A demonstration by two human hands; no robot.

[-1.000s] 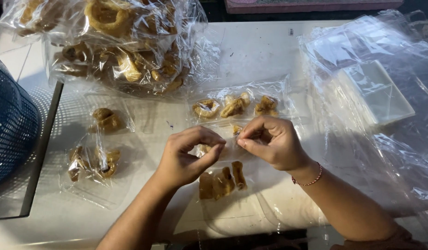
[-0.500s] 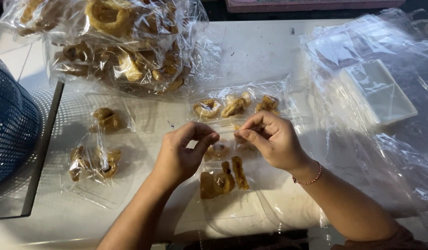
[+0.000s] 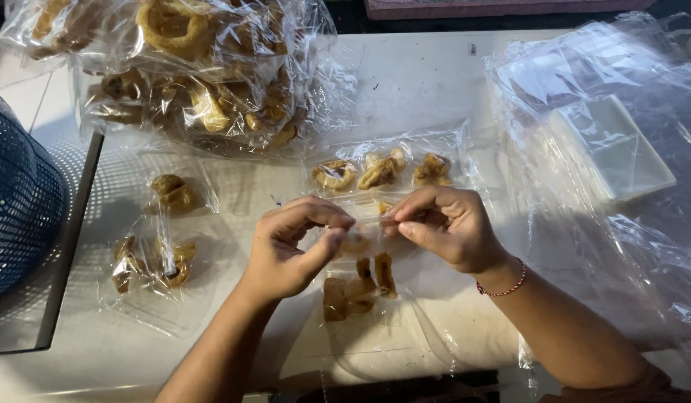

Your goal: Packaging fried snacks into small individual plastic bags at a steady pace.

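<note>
My left hand (image 3: 289, 250) and my right hand (image 3: 442, 224) meet at the table's middle, both pinching the top edge of a small clear plastic bag (image 3: 366, 230) that holds a few brown fried snack pieces (image 3: 358, 286). The bag hangs down toward me between the hands. Just beyond the hands lies another small clear bag of snack rings (image 3: 383, 170). A red string bracelet is on my right wrist.
A big clear bag full of fried rings (image 3: 188, 75) sits at the back left. Two small filled bags (image 3: 155, 257) lie at the left. A dark blue basket (image 3: 17, 201) is at the far left. Empty clear bags (image 3: 607, 149) are piled at the right on the white table (image 3: 412, 82).
Both hands have stayed at the bag's top edge. The fingers shifted slightly along it, with the fingertips drawn closer together.
</note>
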